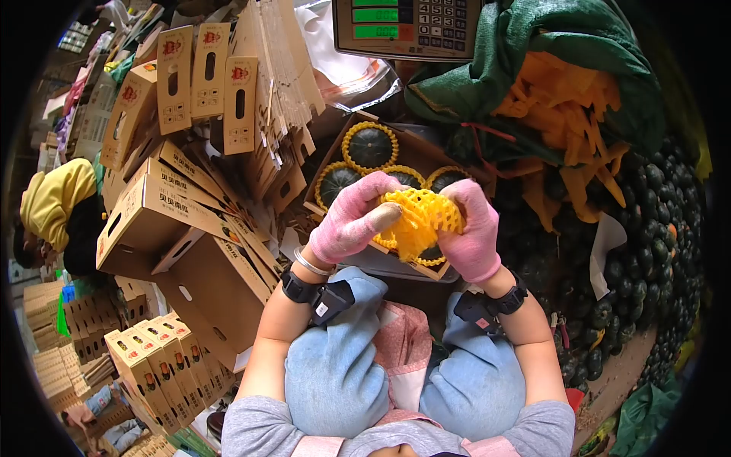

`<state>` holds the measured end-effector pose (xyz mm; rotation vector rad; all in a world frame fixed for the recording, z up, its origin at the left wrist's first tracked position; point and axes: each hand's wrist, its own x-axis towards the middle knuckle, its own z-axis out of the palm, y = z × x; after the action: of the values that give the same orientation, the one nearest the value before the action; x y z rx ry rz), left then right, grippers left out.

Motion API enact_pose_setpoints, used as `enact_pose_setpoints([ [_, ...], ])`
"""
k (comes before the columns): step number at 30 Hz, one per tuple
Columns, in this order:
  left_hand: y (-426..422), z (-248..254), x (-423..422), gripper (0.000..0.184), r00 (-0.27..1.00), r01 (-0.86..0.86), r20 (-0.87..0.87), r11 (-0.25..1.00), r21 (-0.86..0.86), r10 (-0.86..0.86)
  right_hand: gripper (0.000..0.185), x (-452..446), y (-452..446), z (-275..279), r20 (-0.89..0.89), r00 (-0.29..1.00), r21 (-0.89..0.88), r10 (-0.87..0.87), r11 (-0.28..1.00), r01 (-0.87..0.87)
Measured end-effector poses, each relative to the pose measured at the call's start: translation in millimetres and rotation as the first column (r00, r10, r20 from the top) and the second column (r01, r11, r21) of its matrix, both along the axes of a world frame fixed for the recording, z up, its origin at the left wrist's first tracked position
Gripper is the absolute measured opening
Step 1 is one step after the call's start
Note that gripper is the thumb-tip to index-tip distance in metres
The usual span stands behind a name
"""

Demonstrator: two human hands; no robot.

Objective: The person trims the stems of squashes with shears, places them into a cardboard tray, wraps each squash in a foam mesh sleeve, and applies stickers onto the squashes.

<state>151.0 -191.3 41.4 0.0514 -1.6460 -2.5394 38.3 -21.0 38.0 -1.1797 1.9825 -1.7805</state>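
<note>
My left hand, in a pink glove with a worn thumb, pinches one side of a crumpled yellow foam net sleeve. On the other side, my right hand, also gloved in pink, grips the same sleeve. No squash shows inside it. Below and beyond both hands is an open cardboard box with several dark green squashes. One squash sits at its far end in a yellow net, and another netted squash is at its left side. My hands hide part of the box.
A digital scale stands ahead. At right, a green mesh sack spills yellow foam nets beside a heap of dark squashes. Cardboard boxes crowd the left, where a person in yellow bends down.
</note>
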Motion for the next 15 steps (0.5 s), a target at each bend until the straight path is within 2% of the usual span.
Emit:
enact_pose_setpoints([
  [1,-2.1,-1.1,0.3,0.025,1.000,0.025,0.012,0.999,-0.023,-0.025,0.026,0.2,0.3,1.2,-0.074,0.990,0.018,-0.117,0.993,0.119],
  [2,-6.0,-3.8,1.7,0.027,0.999,0.049,0.026,0.998,-0.046,-0.048,0.025,2.4,-2.9,4.2,-0.034,0.975,0.020,-0.218,0.976,0.219],
  [4,-2.1,-12.4,5.8,0.034,0.998,0.034,0.058,0.998,-0.060,-0.031,0.025,2.3,-0.6,2.9,0.032,0.972,0.064,-0.235,0.971,0.232],
  [5,1.3,8.3,2.0,0.034,0.985,0.097,0.150,0.993,-0.069,-0.085,0.025,1.8,0.5,2.1,0.065,0.968,0.086,-0.243,0.968,0.237],
  [6,-1.1,1.6,2.5,0.033,0.986,0.145,0.115,0.955,-0.258,-0.118,0.023,-0.2,1.6,4.6,-0.012,0.984,0.098,-0.175,0.980,0.176],
  [7,-4.0,-5.5,2.3,0.032,0.983,0.181,0.088,0.881,-0.438,-0.158,0.023,-2.2,2.8,3.2,0.065,0.994,0.091,-0.088,0.992,0.082],
  [8,-3.9,6.8,-0.8,0.030,0.979,0.200,0.122,0.892,-0.405,-0.164,0.022,-4.7,4.4,1.2,0.140,0.990,0.077,0.000,0.997,-0.011],
  [9,-2.2,6.7,-1.2,0.029,0.990,0.121,0.112,0.938,-0.325,-0.089,0.022,-7.2,6.2,-0.1,0.212,0.973,0.057,0.089,0.993,-0.103],
  [10,0.7,6.4,-1.8,0.028,0.994,0.039,0.108,0.970,-0.241,-0.013,0.021,-9.4,8.4,0.2,0.417,0.884,-0.046,0.211,0.976,-0.212],
  [12,2.9,10.6,-2.5,0.026,0.985,-0.089,0.139,0.991,-0.100,0.103,0.020,-7.0,9.8,6.7,0.495,0.836,-0.092,0.236,0.971,-0.219],
  [13,4.5,8.4,-3.0,0.025,0.981,-0.148,0.098,0.976,-0.161,0.165,0.020,-5.7,10.7,8.8,0.532,0.809,-0.115,0.248,0.968,-0.222],
  [14,7.6,4.3,-4.2,0.025,0.973,-0.208,0.052,0.954,-0.218,0.224,0.019,-5.2,11.7,6.2,0.488,0.839,-0.044,0.239,0.967,-0.250],
  [15,10.7,3.1,-5.9,0.024,0.960,-0.269,0.004,0.925,-0.270,0.280,0.018,-5.9,12.3,-3.3,0.363,0.900,0.002,0.242,0.966,-0.260],
])
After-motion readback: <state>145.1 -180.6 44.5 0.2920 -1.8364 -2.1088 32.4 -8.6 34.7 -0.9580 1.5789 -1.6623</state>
